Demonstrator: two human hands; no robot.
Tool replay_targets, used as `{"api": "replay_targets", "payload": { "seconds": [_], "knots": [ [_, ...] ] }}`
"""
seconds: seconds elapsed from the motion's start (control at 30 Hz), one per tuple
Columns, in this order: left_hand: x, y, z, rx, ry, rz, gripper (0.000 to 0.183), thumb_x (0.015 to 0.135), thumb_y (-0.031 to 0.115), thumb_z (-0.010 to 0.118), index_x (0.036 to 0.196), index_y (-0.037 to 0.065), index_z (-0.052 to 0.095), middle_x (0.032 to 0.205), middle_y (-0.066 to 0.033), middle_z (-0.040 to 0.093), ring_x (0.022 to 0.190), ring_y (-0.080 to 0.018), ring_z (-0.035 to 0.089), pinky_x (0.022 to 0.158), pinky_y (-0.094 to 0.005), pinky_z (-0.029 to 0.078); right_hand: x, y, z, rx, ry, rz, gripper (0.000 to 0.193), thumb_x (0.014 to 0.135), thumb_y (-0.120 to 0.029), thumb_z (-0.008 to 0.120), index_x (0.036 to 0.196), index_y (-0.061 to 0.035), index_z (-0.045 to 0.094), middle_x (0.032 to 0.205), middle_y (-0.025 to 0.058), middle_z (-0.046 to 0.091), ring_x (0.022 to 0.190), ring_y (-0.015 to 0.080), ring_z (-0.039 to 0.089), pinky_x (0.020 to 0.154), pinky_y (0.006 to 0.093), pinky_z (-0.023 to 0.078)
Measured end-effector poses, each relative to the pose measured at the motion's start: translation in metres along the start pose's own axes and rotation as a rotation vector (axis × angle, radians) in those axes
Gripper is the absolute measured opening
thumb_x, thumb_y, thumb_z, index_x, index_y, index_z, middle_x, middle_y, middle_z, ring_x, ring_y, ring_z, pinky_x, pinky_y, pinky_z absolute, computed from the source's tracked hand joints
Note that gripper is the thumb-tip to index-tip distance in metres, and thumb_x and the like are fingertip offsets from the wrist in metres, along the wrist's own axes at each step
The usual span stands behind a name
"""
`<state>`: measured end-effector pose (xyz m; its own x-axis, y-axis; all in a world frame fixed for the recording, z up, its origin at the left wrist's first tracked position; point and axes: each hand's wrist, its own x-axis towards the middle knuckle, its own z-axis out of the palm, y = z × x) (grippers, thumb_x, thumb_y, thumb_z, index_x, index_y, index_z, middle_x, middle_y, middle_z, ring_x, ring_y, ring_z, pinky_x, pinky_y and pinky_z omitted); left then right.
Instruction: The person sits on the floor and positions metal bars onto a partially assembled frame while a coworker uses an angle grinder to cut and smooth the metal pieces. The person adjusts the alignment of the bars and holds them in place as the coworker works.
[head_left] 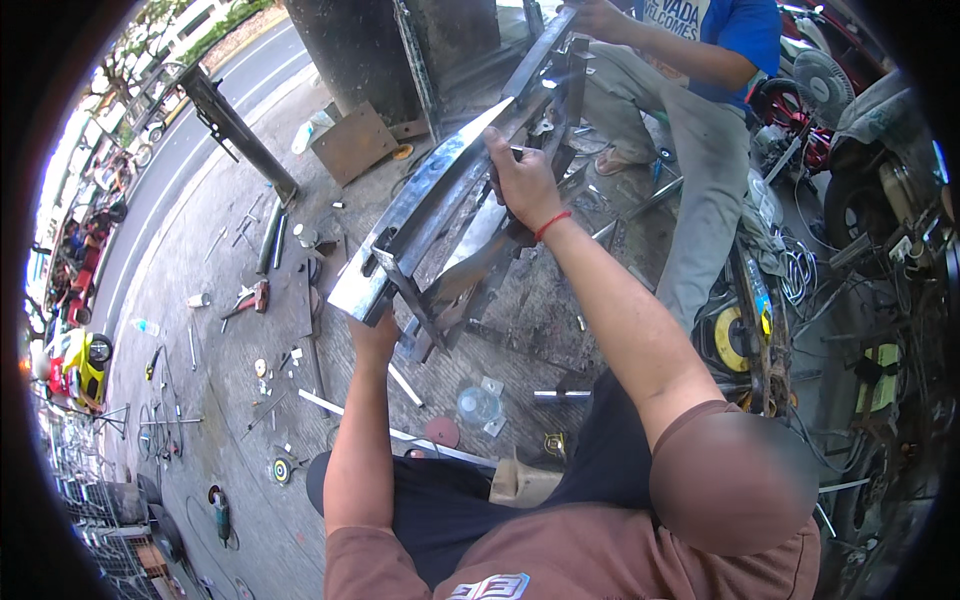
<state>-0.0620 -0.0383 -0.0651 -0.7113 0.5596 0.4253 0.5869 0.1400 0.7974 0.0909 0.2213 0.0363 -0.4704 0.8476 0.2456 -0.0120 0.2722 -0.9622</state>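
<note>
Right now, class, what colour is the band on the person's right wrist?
The band is red, showing best in the head view.

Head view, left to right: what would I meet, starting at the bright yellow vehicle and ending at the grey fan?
Bright yellow vehicle → teal-bodied angle grinder → long silver metal frame → round yellow item → round grey fan.
</note>
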Motion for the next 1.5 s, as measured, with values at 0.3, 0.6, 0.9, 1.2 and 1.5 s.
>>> {"api": "replay_targets", "payload": {
  "seconds": [0.3, 0.6, 0.9, 1.2, 1.5],
  "knots": [
    [0.0, 0.005, 0.0, 0.039, -0.002, 0.081, 0.018, 0.091, 0.009, 0.053, 0.077, 0.0, 0.061, 0.065, -0.0092, 0.056, 0.06, -0.0223, 0.054, 0.056, -0.038, 0.04, -0.002, -0.004, -0.001, -0.032, -0.01, -0.016, 0.084, 0.086, -0.069, 0.051, 0.064, 0.0115, 0.055, 0.058, 0.0231, 0.054, 0.061, 0.033, 0.055, 0.068, 0.0444, 0.046],
    [0.003, 0.004, -0.001, 0.222, 0.001, 0.228, 0.017, 0.09, 0.009, 0.052, 0.08, 0.001, 0.063, 0.067, -0.0111, 0.057, 0.063, -0.0252, 0.056, 0.058, -0.0387, 0.042, -0.007, -0.016, -0.002, -0.04, -0.012, -0.015, 0.083, 0.087, -0.069, 0.05, 0.062, 0.0098, 0.056, 0.057, 0.0222, 0.054, 0.063, 0.0347, 0.058, 0.07, 0.0439, 0.046],
    [-0.002, 0.007, -0.002, 0.159, -0.055, 0.16, 0.016, 0.09, 0.009, 0.054, 0.08, 0.002, 0.064, 0.068, -0.0115, 0.059, 0.065, -0.0277, 0.059, 0.059, -0.0394, 0.044, -0.005, -0.012, -0.002, -0.052, -0.004, -0.033, 0.084, 0.086, -0.07, 0.051, 0.062, 0.0099, 0.055, 0.057, 0.0221, 0.054, 0.06, 0.0329, 0.055, 0.067, 0.0446, 0.045],
    [-0.001, -0.008, 0.001, 0.224, -0.004, 0.262, 0.014, 0.09, 0.007, 0.054, 0.08, 0.003, 0.064, 0.067, -0.0096, 0.058, 0.063, -0.025, 0.058, 0.057, -0.038, 0.043, 0.0, -0.001, 0.001, -0.013, 0.016, -0.091, 0.066, 0.091, -0.061, 0.054, 0.055, -0.0057, 0.052, 0.05, -0.0002, 0.048, 0.046, 0.0091, 0.047, 0.046, 0.0275, 0.038],
    [-0.004, -0.009, 0.0, 0.227, -0.021, 0.252, 0.013, 0.09, 0.007, 0.055, 0.084, 0.003, 0.066, 0.068, -0.0093, 0.059, 0.064, -0.0263, 0.059, 0.06, -0.0385, 0.045, -0.003, -0.005, -0.001, -0.027, 0.003, -0.052, 0.081, 0.086, -0.07, 0.052, 0.061, 0.0072, 0.056, 0.055, 0.017, 0.054, 0.057, 0.0272, 0.053, 0.065, 0.0426, 0.045]
  ]
}}
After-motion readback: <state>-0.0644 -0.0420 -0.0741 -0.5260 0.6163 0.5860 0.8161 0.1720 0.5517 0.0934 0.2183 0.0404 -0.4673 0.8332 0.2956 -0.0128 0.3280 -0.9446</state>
